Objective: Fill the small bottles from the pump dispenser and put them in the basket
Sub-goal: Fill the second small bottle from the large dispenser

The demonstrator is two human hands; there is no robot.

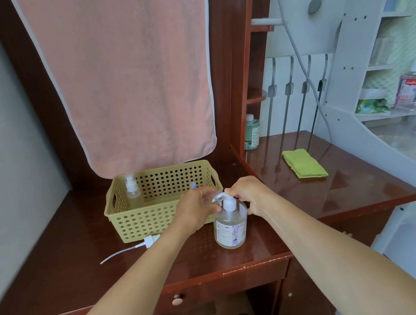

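From my station: the left hand [197, 210] has its fingers curled round a small bottle [215, 198], tilted with its mouth at the spout. The right hand [250, 196] has its fingers bent over the pump head [229, 203]. Whether they are bearing down I cannot tell. The pump dispenser [231, 224] stands on the table [310, 197], just right of the basket [142, 224], which already holds one capped bottle [133, 191] upright in its far left corner.

Risks, as I judge them:
- The bottle mouth is narrow and held at a slant. If it drifts off the spout during a stroke, liquid goes over the fingers and the glossy tabletop.
- A hard, off-centre press could tip the dispenser, since nothing braces its body.
- The loose spray cap [144, 242] lies with its tube at the basket's front wall, close to the left forearm's path. A sweep could knock it toward the table's front edge.

Room to move: the basket is mostly free. The table between the dispenser and the green cloth [303, 163] is open, though the front edge lies fairly near the dispenser.
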